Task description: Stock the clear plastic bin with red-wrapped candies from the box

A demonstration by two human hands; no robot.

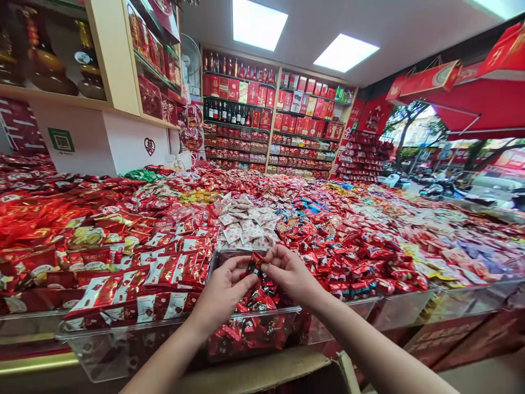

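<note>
Left hand (221, 293) and right hand (289, 273) half-hide a candy (255, 266)

Broad display counter (36, 362), clear plastic bins (123, 350) along its front edge, wrapped red candies (361, 241) heaped across, white packets (246, 221) mid-counter

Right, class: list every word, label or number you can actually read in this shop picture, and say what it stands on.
None reads clearly.
Small red-and-black wrapped sweet pinched between left hand and right hand: print too small.
Red-and-white packets in the clear plastic bin: blurred.
Red hanging banners: gold characters, unreadable.
Green-framed wall sign: too small.
</note>
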